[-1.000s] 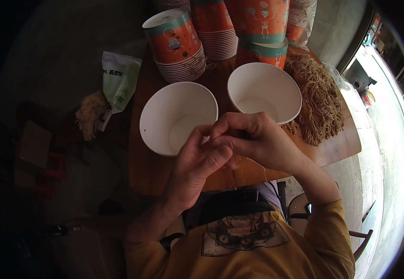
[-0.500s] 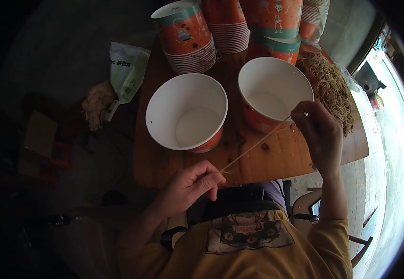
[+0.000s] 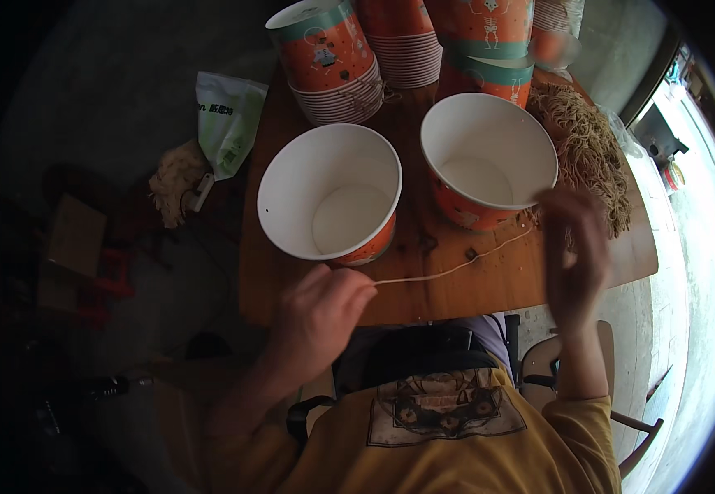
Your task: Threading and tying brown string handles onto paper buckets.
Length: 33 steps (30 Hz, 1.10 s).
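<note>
A thin pale string [image 3: 444,274] runs slack above the table edge, curving up to the right. One end is in my left hand [image 3: 320,309], whose fingers are closed on it just in front of the left bucket. My right hand [image 3: 575,255] is smeared by motion beside the right bucket. The string's far end fades out close to its fingers, and I cannot tell whether they hold it. Two paper buckets, white inside and orange outside, stand with their mouths up: the left bucket [image 3: 285,169] has a small dark hole in its wall, and the right bucket [image 3: 477,132] stands beside it.
Stacked orange and teal buckets [image 3: 325,58] line the back of the wooden table [image 3: 292,288]. A heap of tan strings [image 3: 592,156] lies at the right edge. Left of the table are a white-green bag [image 3: 230,123] and a pale cloth-like bundle [image 3: 178,177]. A chair [image 3: 538,362] stands at the near right.
The string has gone from taut to slack. My left hand has moved up and left towards the left bucket. My right hand has dropped slightly and turned, its fingers now blurred.
</note>
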Motion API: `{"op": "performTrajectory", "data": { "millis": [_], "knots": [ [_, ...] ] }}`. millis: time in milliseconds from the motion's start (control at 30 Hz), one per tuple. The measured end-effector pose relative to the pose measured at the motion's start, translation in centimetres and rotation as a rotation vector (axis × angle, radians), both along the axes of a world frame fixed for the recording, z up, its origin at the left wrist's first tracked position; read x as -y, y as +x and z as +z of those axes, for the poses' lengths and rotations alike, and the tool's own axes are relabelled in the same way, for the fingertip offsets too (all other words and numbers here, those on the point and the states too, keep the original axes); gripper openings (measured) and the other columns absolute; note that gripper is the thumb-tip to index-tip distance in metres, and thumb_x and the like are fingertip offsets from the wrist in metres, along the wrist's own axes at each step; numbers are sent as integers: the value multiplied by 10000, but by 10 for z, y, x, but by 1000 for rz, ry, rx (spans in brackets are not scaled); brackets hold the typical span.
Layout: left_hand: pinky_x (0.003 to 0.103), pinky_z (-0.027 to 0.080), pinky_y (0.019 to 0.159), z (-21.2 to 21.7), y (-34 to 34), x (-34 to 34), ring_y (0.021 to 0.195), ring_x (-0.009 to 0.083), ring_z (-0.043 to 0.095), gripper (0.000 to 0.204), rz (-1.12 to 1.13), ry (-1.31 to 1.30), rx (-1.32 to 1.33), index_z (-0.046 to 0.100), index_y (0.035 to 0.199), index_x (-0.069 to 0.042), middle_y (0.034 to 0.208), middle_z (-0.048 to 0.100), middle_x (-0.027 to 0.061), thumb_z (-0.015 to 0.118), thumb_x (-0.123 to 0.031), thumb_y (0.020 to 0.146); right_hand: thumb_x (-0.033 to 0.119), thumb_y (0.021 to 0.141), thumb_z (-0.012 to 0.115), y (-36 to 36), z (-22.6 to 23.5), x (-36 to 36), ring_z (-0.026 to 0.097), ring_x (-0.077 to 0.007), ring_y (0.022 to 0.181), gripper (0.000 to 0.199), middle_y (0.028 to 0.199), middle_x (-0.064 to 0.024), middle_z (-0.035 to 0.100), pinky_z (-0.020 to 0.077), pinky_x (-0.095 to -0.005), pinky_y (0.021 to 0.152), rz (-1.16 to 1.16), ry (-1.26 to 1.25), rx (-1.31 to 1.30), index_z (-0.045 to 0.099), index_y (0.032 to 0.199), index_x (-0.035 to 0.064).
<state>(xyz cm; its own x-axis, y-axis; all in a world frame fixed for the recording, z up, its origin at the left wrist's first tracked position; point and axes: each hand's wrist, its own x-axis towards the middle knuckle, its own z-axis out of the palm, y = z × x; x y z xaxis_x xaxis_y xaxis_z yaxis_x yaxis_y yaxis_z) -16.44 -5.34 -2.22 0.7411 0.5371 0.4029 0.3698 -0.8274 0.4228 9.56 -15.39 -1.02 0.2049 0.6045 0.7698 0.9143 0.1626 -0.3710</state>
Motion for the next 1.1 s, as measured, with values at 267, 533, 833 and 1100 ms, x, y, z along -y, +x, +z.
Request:
{"op": "performTrajectory", "data": {
  "millis": [267, 533, 833, 1100],
  "knots": [
    [324, 477, 704, 8, 21, 8, 841, 202, 538, 191, -165, 669, -71, 631, 992, -59, 876, 523, 51, 601, -102, 808, 341, 1002, 468, -52, -18, -24, 572, -125, 819, 358, 923, -63, 621, 469, -275, 731, 793, -960, -1161, 585, 1115, 21],
    [364, 476, 695, 18, 27, -19, 834, 261, 549, 292, -32, 385, 55, 621, 1010, -51, 906, 523, 86, 717, -37, 735, 298, 984, 532, -48, -39, -35, 518, -30, 717, 299, 845, 27, 602, 448, -218, 642, 840, -739, -1206, 657, 984, 26],
    [416, 516, 693, 28, 54, -48, 755, 336, 655, 357, 142, -296, -87, 524, 1197, -31, 893, 661, 156, 612, -73, 853, 155, 948, 594, -39, -42, -39, 597, -46, 832, 199, 908, -9, 693, 487, -217, 720, 539, -418, -1023, 673, 1046, 0],
    [284, 437, 909, 48, 0, -47, 1058, 134, 554, 438, 130, -762, 225, 441, 1285, 15, 1162, 591, 101, 464, 36, 848, 89, 898, 624, -51, -26, -49, 585, -52, 729, 126, 849, -49, 686, 472, -211, 654, 554, -357, -766, 675, 961, -6]
  ]
}}
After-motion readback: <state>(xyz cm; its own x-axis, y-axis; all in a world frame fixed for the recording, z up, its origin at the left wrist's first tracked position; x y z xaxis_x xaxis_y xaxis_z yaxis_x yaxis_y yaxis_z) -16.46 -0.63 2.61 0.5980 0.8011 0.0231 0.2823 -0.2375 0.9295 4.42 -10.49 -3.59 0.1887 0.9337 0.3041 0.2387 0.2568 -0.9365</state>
